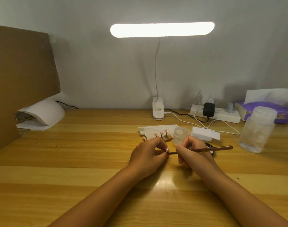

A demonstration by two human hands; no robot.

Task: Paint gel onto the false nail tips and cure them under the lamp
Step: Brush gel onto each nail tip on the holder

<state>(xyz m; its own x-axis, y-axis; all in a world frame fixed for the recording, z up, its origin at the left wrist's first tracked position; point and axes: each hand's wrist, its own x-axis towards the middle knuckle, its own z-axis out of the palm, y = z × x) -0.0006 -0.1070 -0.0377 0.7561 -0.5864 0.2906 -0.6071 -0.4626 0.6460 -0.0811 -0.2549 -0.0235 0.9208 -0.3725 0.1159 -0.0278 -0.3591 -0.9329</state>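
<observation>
— Fingers (pixel 159 145) of the left hand (pixel 148 155): state and load?

— Curled. Thumb and fingertips pinch one pink nail tip (pixel 167 150). Whether they grip the tip itself or a small holder under it cannot be resolved. On the right hand (pixel 194 155), the fingers are curled round a brown brush (pixel 212 149), gripped near its front end like a pen.

— Item positions, largest first?

— Everything sits on the wooden table (pixel 74 153). The white curing lamp (pixel 46 112) sits at the far left rear, well apart from both hands. A frosted jar (pixel 180 135) stands just beyond the right knuckles. Mounted nail tips (pixel 161 134) stand just beyond the left hand. The pinched nail tip lies between the two hands, with the brush's front end touching or just beside it.

— Obscured areas?

— A cardboard sheet (pixel 22 71) covers part of the curing lamp. A dark round object (pixel 210 145) behind the right hand is mostly hidden. Brush bristles are too small to make out.

— Pose?

— Both forearms enter from the bottom edge and converge. The hands are low over the table, backs up. The brush handle points right.
</observation>
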